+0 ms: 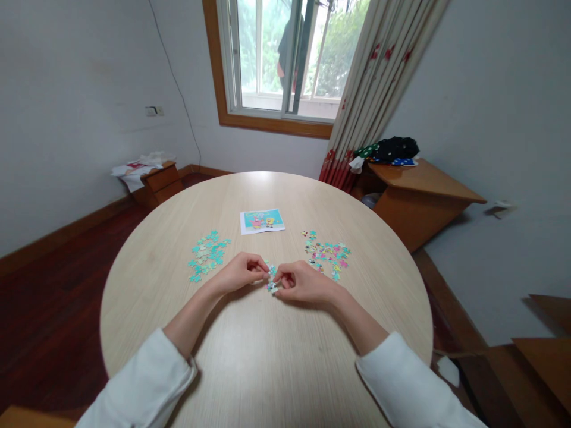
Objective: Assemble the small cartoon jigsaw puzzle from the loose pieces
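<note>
Several small jigsaw puzzle pieces (pixel 272 286) lie between my two hands near the middle of the round table (pixel 267 368). My left hand (pixel 244 272) is closed, its thumb and fingertips pinched at the left side of these pieces. From the right, my right hand (pixel 301 282) is also closed, with curled fingers and the thumb at the lower pieces. My fingers partly hide the pieces. A loose group of turquoise and pale pieces (pixel 207 254) is spread out left of my left hand. Beyond my right hand lie mixed turquoise, pink and yellow pieces (pixel 329 252).
A printed picture (pixel 262 221) with cartoon figures on turquoise lies farther back on the table. A wooden cabinet (pixel 419 178) with a heap of dark cloth stands at the back right. At the back left is a small wooden drawer unit (pixel 164 184) with white cloth.
</note>
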